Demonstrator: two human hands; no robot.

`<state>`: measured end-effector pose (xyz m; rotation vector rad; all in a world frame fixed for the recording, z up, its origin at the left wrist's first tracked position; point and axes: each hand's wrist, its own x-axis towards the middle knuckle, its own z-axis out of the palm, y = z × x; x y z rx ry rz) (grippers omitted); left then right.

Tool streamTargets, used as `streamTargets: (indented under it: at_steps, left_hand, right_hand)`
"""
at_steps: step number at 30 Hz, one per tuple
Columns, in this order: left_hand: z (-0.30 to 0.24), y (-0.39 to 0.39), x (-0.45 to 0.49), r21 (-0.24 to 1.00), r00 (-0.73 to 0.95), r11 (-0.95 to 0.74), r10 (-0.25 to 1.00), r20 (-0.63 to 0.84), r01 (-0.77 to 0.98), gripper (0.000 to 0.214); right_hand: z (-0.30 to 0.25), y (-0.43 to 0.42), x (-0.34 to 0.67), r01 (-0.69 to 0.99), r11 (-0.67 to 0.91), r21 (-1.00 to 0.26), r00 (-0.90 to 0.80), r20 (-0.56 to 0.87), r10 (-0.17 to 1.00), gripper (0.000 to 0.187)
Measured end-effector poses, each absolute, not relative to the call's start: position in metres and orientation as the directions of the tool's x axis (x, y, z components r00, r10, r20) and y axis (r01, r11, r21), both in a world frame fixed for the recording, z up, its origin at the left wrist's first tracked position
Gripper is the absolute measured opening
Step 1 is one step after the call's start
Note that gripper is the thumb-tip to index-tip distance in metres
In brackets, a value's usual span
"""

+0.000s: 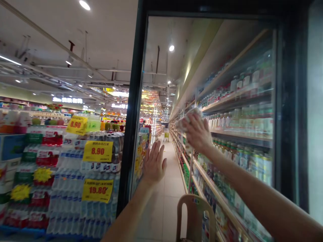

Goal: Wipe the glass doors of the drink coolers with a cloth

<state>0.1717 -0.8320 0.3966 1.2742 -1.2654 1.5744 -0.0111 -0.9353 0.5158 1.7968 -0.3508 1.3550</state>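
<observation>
Right hand (198, 131), one: fingers extended and slightly bent over a cloth, palm side away; it has hold of the cloth, motion-blurred.
Cloth (181, 125), one: pale, bunched under the right hand and showing past its fingers at the left, held up before the glass pane.
Left hand (153, 164), one: raised to the left of the right hand and lower, wide open, fingers straight, thumb apart, nothing in its grasp; palm towards the pane, though whether it touches cannot be told.
Glass pane (161, 79), one: upright, near, both hands before it.
Dark frame (132, 101), one: around the pane, with left, top and right members in view.
Chair (194, 218), one: brown, back only, seen through the pane, near, below the hands.
Shelving (236, 136), one long run: right, stretching from near to far, stocked with bottles (246, 80) too many and too blurred to count.
Green trolley (166, 135), one: far, in the aisle.
Yellow price signs (97, 151), three: left of the frame; two read 8.90, one 19.80.
Yellow starbursts (42, 174), two: farther left, on red and green packs.
Packs of clear bottles (66, 198), stacked in tiers: left, uncounted.
</observation>
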Motion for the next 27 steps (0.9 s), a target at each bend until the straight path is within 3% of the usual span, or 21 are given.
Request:
streamTargets:
  at_steps: [2, 4, 6, 9, 12, 14, 16, 18, 21, 23, 25, 27]
  left_hand:
    - [0.396, -0.833, 0.172, -0.235, -0.23, -0.242, -0.046, 0.972, -0.942, 0.048]
    - [0.395, -0.834, 0.172, -0.226, -0.223, -0.239, -0.043, 0.974, -0.944, 0.049]
    - [0.395, -0.836, 0.171, -0.22, -0.218, -0.231, -0.036, 0.975, -0.948, 0.05]
    - [0.396, -0.838, 0.172, -0.209, -0.208, -0.2, -0.026, 0.978, -0.957, 0.054]
    - [0.397, -0.84, 0.175, -0.211, -0.213, -0.171, -0.007, 0.977, -0.963, 0.06]
    - [0.398, -0.841, 0.177, -0.222, -0.226, -0.169, 0.004, 0.974, -0.96, 0.062]
    - [0.398, -0.84, 0.177, -0.232, -0.235, -0.179, -0.002, 0.972, -0.956, 0.063]
    - [0.397, -0.838, 0.176, -0.237, -0.239, -0.195, -0.014, 0.971, -0.952, 0.062]
    - [0.396, -0.836, 0.172, -0.228, -0.229, -0.226, -0.022, 0.973, -0.947, 0.06]
    - [0.396, -0.836, 0.172, -0.226, -0.227, -0.238, -0.026, 0.974, -0.944, 0.058]
    - [0.398, -0.837, 0.173, -0.229, -0.23, -0.24, -0.024, 0.973, -0.943, 0.058]
    - [0.4, -0.837, 0.174, -0.232, -0.234, -0.233, -0.021, 0.972, -0.944, 0.058]
  right_hand:
    - [0.523, -0.963, -0.062, -0.763, -0.627, 0.157, 0.128, 0.988, 0.09, 0.05]
    - [0.521, -0.992, -0.115, -0.767, -0.623, -0.156, -0.17, 0.985, -0.037, 0.055]
    - [0.508, -1.008, -0.147, -0.741, -0.602, -0.297, -0.339, 0.94, -0.046, 0.054]
    - [0.477, -1.001, -0.136, -0.767, -0.605, -0.214, -0.318, 0.946, 0.068, 0.055]
    - [0.448, -0.973, -0.078, -0.809, -0.587, 0.04, -0.065, 0.986, 0.156, 0.05]
    - [0.436, -0.961, -0.051, -0.754, -0.581, 0.308, 0.217, 0.951, 0.222, 0.046]
    - [0.43, -0.961, -0.055, -0.729, -0.571, 0.377, 0.295, 0.926, 0.236, 0.049]
    - [0.427, -0.975, -0.087, -0.796, -0.566, 0.214, 0.145, 0.975, 0.166, 0.052]
    - [0.421, -1.007, -0.146, -0.808, -0.542, -0.23, -0.265, 0.964, -0.013, 0.053]
    - [0.41, -1.016, -0.16, -0.77, -0.537, -0.344, -0.389, 0.921, -0.032, 0.055]
    - [0.394, -1.008, -0.147, -0.774, -0.552, -0.31, -0.355, 0.934, -0.026, 0.057]
    - [0.374, -0.991, -0.118, -0.807, -0.575, -0.132, -0.166, 0.986, 0.006, 0.06]
